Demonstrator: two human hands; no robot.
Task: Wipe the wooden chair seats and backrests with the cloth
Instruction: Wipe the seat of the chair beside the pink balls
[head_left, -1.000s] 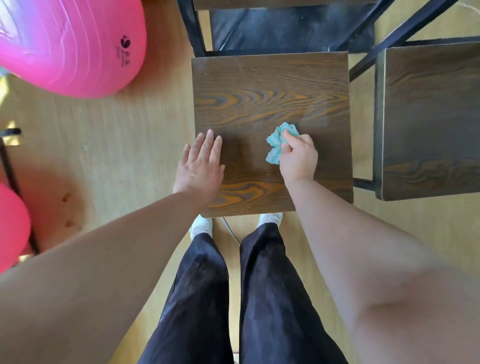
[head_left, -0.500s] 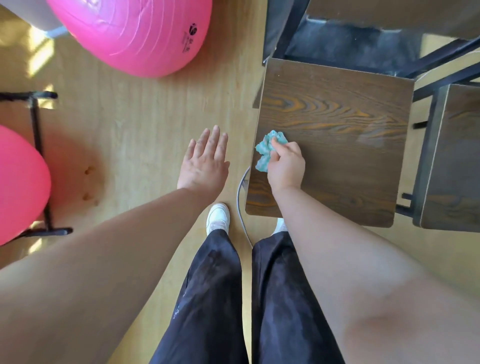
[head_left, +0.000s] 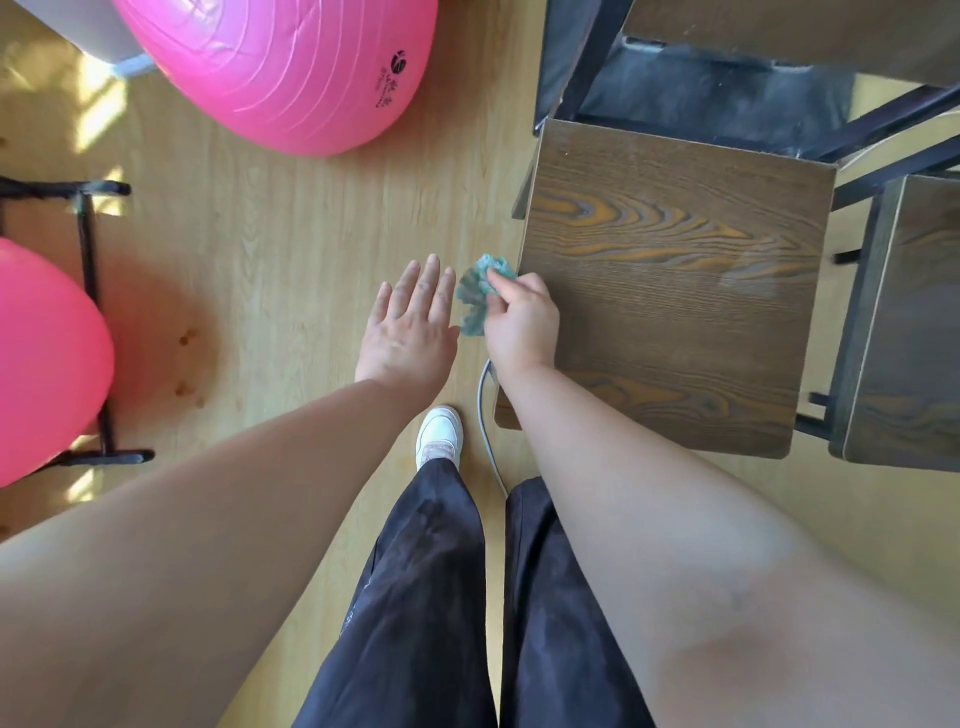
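Dark trousers (head_left: 415, 597) and a white shoe (head_left: 439, 434) were pictured at the bottom centre of the frame, with a grey cable (head_left: 482, 410) trailing across the floor (head_left: 291, 260) beside the shoe.

Just above, at mid-frame, the left hand (head_left: 410, 327) was held flat over the floor, fingers straight and close together, with nothing in it. Just beside it, the right hand (head_left: 522, 325) was curled round the cloth (head_left: 475, 296), a crumpled teal wad pinched under the thumb. The cloth was held at the left edge of the seat (head_left: 675, 291), most of it hanging out over the floor between the two hands. Whether it touched the wood could not be told.

The cloth was judged light, soft and limp, easily bunched and unlikely to slip. It would best be gripped in the fist with a loose pad left free to meet the wood. The seat was judged stiff and smooth, and a pale smear was visible towards its right side.

A second seat (head_left: 909, 322) was seen at the right edge. A black stand (head_left: 88, 312) and a pink ball (head_left: 47, 358) were seen at the left, with another ball (head_left: 280, 67) at the upper left. No backrest could be made out with certainty at the top.
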